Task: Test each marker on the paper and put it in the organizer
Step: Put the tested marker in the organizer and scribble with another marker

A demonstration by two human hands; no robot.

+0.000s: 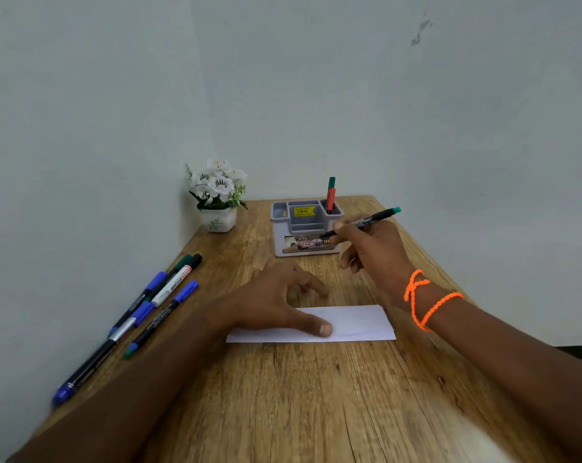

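My right hand [369,248] grips a black marker with a teal end [373,219], held in the air just in front of the grey organizer [304,242], tip pointing left. My left hand [279,299] rests spread on the white paper [356,324], thumb pressing it flat. An orange marker and a green marker [331,194] stand upright in the organizer's right back compartment. Several markers [156,304] with blue, green and black caps lie along the table's left edge.
A white pot of white artificial flowers [217,195] stands in the back left corner against the wall. The wooden table [282,396] meets walls at the left and back. An orange cord bracelet [423,299] circles my right wrist.
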